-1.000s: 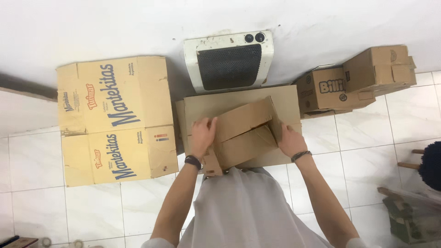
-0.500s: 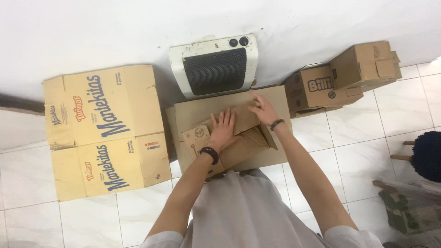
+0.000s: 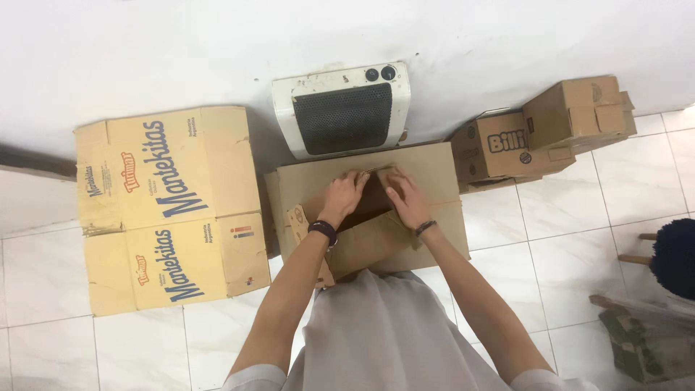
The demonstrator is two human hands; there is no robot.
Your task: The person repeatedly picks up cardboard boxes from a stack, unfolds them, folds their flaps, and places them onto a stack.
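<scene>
1. I look straight down at a brown cardboard box [image 3: 434,177] on the white tiled floor [image 3: 557,239], directly in front of me and just short of the white wall [image 3: 181,51].
2. My left hand [image 3: 344,197] rests on the box top, fingers curled over the edge of a flap near the middle; it wears a dark wristband [image 3: 323,230].
3. My right hand [image 3: 405,199] lies just beside it, fingers pressed on the same flap area; whether it grips or only presses, I cannot tell.
4. A folded flap [image 3: 365,246] slants below my wrists.
5. A white heater [image 3: 340,112] with a dark grille stands against the wall, just behind the box.
6. A large flattened yellow carton [image 3: 166,210] lies to the left.
7. Two smaller brown boxes [image 3: 543,137] sit to the right, touching each other.
</scene>
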